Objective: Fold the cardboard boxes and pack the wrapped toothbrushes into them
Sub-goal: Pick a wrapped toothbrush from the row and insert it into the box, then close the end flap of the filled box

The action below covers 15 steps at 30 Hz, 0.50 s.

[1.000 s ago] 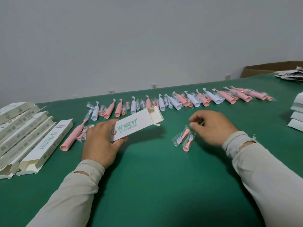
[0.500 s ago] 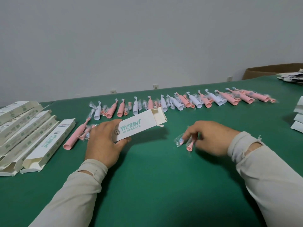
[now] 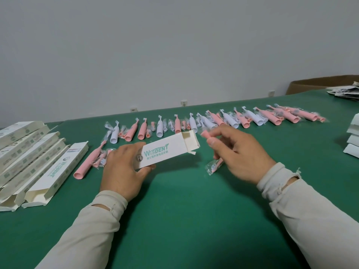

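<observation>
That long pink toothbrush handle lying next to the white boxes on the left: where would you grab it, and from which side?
Probably around the middle of the pink toothbrush handle, coming down from above. It lies flat on the green table, slanting away, and its round barrel suits a grip across its width. The open boxes sit to its left and small wrapped brush heads touch its right, so sideways approaches look crowded.

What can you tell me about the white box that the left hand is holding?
The white box is a long, narrow carton of thin cardboard, printed with "WISDENT" in teal and a line of smaller teal characters beneath. The left hand grips its near end, with the thumb below and the fingers on top, and holds it above the green table, tilted up toward the right. Its far end is open, flaps spread, and faces the right hand.
</observation>
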Each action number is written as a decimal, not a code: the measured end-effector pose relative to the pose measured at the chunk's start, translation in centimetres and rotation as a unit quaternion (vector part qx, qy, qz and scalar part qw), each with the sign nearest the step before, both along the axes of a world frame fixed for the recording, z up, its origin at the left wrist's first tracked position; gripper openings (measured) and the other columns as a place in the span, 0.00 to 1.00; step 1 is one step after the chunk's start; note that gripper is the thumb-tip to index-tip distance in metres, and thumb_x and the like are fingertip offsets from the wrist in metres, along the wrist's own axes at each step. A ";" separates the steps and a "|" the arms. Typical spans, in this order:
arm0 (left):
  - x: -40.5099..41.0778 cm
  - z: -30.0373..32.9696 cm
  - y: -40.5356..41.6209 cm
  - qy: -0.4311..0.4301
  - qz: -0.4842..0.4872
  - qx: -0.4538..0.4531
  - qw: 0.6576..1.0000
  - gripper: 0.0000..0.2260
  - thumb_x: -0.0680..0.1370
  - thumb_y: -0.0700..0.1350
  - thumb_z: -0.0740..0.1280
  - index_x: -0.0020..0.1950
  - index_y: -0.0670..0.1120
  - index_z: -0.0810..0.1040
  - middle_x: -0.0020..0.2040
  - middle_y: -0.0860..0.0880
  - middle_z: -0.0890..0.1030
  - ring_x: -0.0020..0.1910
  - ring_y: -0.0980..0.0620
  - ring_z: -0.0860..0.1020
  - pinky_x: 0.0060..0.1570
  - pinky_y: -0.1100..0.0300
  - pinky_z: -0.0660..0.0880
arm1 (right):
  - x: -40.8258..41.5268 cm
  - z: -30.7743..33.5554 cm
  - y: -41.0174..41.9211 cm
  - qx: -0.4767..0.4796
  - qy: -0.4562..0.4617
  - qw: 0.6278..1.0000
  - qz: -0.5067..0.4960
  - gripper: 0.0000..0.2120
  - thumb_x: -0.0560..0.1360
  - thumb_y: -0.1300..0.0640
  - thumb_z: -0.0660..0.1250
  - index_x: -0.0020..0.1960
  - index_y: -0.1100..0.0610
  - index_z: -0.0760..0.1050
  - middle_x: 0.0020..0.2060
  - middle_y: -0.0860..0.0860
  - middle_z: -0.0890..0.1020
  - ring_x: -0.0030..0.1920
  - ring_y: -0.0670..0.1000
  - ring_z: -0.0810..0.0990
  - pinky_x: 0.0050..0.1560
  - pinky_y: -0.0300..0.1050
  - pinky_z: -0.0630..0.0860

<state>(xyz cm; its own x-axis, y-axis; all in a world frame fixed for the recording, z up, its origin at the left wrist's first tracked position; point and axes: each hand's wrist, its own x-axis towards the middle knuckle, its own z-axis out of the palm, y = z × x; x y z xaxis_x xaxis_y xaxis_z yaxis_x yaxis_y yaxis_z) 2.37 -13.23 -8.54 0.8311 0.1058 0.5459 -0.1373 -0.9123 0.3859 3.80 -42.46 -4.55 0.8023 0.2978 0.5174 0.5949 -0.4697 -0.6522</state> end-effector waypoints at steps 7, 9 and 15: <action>-0.1 0.1 -0.4 -0.002 -0.007 0.024 1.000 0.27 0.70 0.51 0.78 0.68 0.54 0.75 0.64 0.52 0.78 0.64 0.44 0.72 0.66 0.48 0.65 | 0.2 -0.9 0.7 -0.132 0.007 0.989 -0.062 0.07 0.81 0.56 0.61 0.54 0.46 0.75 0.41 0.41 0.75 0.39 0.43 0.75 0.40 0.38 0.71; -0.2 0.2 -0.5 -0.005 -0.013 0.029 0.999 0.27 0.70 0.50 0.78 0.68 0.54 0.76 0.64 0.51 0.78 0.64 0.44 0.72 0.66 0.48 0.64 | 0.0 -0.8 0.8 -0.143 0.011 0.986 -0.082 0.04 0.81 0.54 0.61 0.52 0.45 0.72 0.38 0.42 0.76 0.37 0.45 0.76 0.39 0.43 0.74; -0.5 0.2 -1.1 -0.016 -0.023 0.044 0.999 0.27 0.70 0.48 0.78 0.68 0.53 0.76 0.64 0.51 0.78 0.62 0.43 0.70 0.64 0.50 0.65 | 0.0 0.0 0.9 -0.208 -0.022 0.966 -0.149 0.05 0.82 0.54 0.59 0.50 0.51 0.74 0.41 0.46 0.77 0.41 0.52 0.76 0.44 0.51 0.76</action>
